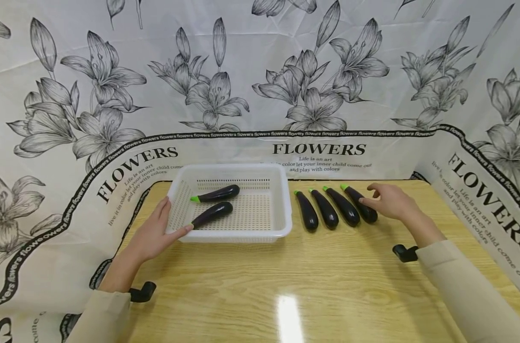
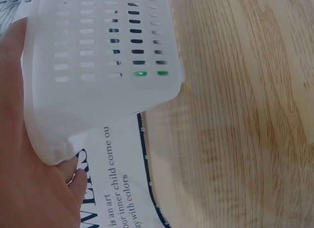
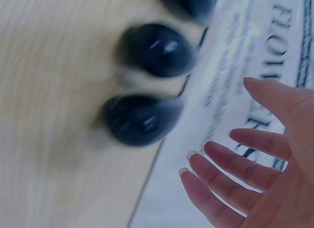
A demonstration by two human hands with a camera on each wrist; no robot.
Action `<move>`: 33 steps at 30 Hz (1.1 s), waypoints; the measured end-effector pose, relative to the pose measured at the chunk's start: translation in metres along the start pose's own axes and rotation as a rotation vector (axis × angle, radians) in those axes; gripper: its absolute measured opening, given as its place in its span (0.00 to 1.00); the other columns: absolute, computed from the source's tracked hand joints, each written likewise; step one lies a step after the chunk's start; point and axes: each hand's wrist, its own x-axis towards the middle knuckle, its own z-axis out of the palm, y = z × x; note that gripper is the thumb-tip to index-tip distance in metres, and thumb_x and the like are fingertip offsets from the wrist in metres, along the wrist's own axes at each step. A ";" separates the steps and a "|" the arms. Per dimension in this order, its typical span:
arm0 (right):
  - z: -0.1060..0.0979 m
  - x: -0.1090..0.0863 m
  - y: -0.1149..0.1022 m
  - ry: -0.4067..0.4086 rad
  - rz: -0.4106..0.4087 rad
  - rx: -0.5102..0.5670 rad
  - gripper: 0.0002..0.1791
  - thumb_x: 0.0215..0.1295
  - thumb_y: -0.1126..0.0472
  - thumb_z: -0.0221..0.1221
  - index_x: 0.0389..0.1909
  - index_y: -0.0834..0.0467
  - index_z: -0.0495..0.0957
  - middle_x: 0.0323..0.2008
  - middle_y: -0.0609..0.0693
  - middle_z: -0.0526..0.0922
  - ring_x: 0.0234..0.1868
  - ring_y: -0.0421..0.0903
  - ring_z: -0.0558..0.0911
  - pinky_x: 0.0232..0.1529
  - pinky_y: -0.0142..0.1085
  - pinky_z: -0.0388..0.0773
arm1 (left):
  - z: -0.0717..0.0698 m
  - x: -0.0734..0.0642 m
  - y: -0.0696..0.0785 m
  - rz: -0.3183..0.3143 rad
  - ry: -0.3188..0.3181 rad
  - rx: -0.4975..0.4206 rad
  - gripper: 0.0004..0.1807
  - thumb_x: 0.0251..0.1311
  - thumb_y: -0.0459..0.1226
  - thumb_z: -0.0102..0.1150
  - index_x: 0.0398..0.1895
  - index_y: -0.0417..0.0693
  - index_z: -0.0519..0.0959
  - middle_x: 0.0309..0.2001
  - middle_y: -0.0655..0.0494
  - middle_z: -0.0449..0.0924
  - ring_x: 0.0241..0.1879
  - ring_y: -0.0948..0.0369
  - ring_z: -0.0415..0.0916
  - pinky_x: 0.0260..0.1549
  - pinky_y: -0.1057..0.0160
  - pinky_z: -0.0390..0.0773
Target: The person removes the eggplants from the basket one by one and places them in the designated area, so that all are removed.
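Note:
A white plastic basket point(image 1: 238, 234) with slotted walls stands on the table. My left hand point(image 1: 152, 233) grips its left end, thumb over the front rim and fingers along the outer side; in the left wrist view the fingertips show beneath the rim's corner. Inside the basket lie two dark purple eggplants, a rear one point(image 1: 220, 193) and a front one point(image 1: 214, 213). Right of the basket, several eggplants lie in a row, green stem ends pointing back. My right hand point(image 1: 392, 202) hovers by the rightmost eggplant point(image 1: 367, 214), fingers spread, holding nothing; the right wrist view shows them apart from it.
The wood-grain table point(image 1: 225, 290) extends in front of the basket and row. Other eggplants in the row, such as the leftmost one point(image 1: 307, 213), lie close side by side. A flower-printed white cloth point(image 1: 225, 105) rises behind and at both sides.

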 end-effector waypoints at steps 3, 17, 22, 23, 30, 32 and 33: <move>-0.004 0.001 -0.019 0.013 -0.042 0.002 0.37 0.74 0.45 0.58 0.68 0.72 0.68 0.53 0.73 0.79 0.48 0.67 0.81 0.41 0.61 0.79 | -0.001 0.000 0.000 -0.003 -0.001 0.004 0.61 0.67 0.68 0.50 0.82 0.34 0.39 0.82 0.37 0.33 0.77 0.33 0.46 0.68 0.31 0.60; 0.000 -0.008 -0.093 0.057 -0.209 -0.036 0.34 0.74 0.46 0.59 0.70 0.67 0.70 0.63 0.69 0.75 0.61 0.67 0.77 0.55 0.65 0.75 | 0.002 0.001 -0.001 -0.003 0.006 0.002 0.61 0.67 0.69 0.50 0.82 0.34 0.40 0.82 0.38 0.34 0.77 0.34 0.46 0.67 0.31 0.62; -0.001 -0.011 -0.123 0.085 -0.271 -0.031 0.34 0.74 0.45 0.60 0.70 0.65 0.71 0.65 0.68 0.74 0.63 0.67 0.76 0.57 0.65 0.74 | 0.001 0.001 -0.001 0.002 0.014 0.009 0.60 0.67 0.68 0.51 0.82 0.33 0.40 0.82 0.37 0.34 0.77 0.33 0.47 0.66 0.31 0.62; -0.001 -0.010 -0.129 0.086 -0.283 -0.022 0.34 0.74 0.45 0.60 0.70 0.64 0.71 0.65 0.67 0.74 0.62 0.66 0.76 0.57 0.64 0.75 | 0.001 0.001 -0.001 0.003 0.017 0.011 0.60 0.67 0.68 0.51 0.82 0.33 0.40 0.82 0.37 0.34 0.77 0.33 0.46 0.67 0.31 0.62; 0.010 -0.001 -0.160 0.108 -0.417 0.116 0.30 0.72 0.51 0.63 0.67 0.65 0.74 0.60 0.63 0.79 0.55 0.60 0.81 0.53 0.56 0.79 | -0.001 0.001 0.001 0.008 0.025 0.003 0.60 0.67 0.67 0.52 0.82 0.34 0.41 0.82 0.36 0.35 0.76 0.32 0.48 0.65 0.30 0.64; 0.014 0.002 -0.169 0.099 -0.468 0.160 0.29 0.71 0.52 0.64 0.66 0.66 0.75 0.58 0.62 0.80 0.53 0.58 0.82 0.53 0.54 0.80 | -0.001 0.001 0.001 0.008 0.019 0.000 0.60 0.67 0.67 0.52 0.82 0.33 0.40 0.82 0.37 0.34 0.76 0.33 0.48 0.65 0.30 0.64; 0.017 0.003 -0.174 0.088 -0.494 0.180 0.29 0.71 0.53 0.65 0.66 0.66 0.75 0.58 0.62 0.80 0.54 0.58 0.82 0.53 0.54 0.80 | -0.001 0.001 0.001 0.008 0.018 0.001 0.60 0.67 0.67 0.52 0.82 0.33 0.41 0.82 0.37 0.34 0.76 0.33 0.48 0.65 0.30 0.64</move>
